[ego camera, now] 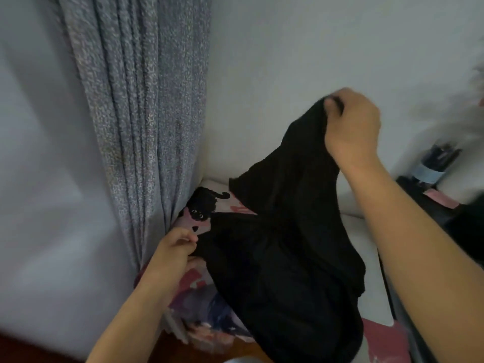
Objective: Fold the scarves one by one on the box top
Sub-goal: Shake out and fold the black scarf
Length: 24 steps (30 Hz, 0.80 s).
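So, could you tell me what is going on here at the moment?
A person is handling a black scarf with both bare hands. The right hand pinches one end and lifts it high near the wall, while the left hand grips the low edge beside the grey curtain. The rest of the scarf drapes over a box top with a pink cat print. It is not yet folded; it hangs loose and bunched.

Both forearms are showing bare, with no sleeves reaching into view. The hands, left hand (174,251) and right hand (352,127), are wearing no gloves, rings or watches.
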Each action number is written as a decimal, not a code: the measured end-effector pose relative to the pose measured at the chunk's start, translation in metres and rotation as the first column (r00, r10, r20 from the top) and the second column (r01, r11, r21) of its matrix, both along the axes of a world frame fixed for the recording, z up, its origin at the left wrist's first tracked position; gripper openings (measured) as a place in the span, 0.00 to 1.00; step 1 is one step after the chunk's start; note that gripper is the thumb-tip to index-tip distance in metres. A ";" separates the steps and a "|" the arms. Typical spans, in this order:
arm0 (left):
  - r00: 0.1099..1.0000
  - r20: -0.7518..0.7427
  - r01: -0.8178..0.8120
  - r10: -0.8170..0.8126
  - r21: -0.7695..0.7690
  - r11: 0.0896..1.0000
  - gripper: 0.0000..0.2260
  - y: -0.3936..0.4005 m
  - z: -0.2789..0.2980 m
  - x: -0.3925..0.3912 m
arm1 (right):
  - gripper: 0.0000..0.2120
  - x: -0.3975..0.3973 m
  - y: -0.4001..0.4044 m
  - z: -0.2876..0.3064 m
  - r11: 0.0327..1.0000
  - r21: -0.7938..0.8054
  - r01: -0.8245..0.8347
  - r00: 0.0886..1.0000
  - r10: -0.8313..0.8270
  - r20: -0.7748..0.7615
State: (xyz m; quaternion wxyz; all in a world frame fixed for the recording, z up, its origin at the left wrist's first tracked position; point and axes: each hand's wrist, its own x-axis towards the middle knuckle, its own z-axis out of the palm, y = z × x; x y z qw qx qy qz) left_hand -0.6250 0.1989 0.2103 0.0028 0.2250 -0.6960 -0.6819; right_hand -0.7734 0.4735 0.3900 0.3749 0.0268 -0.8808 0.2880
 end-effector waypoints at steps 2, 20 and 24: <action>1.000 -0.018 -0.008 0.010 0.076 0.997 0.11 0.004 -0.003 0.003 | 0.11 0.000 0.009 -0.024 0.999 -0.015 -0.047 0.944 0.049 0.328; 0.986 0.082 0.114 -0.145 0.304 0.946 0.07 0.024 -0.024 0.019 | 0.08 0.063 -0.060 -0.149 0.907 -0.408 -0.106 0.840 0.301 0.452; 0.986 0.095 0.094 -0.135 0.351 0.932 0.08 0.023 -0.018 0.019 | 0.06 0.104 -0.082 -0.157 0.898 -0.327 -0.296 0.781 0.424 0.459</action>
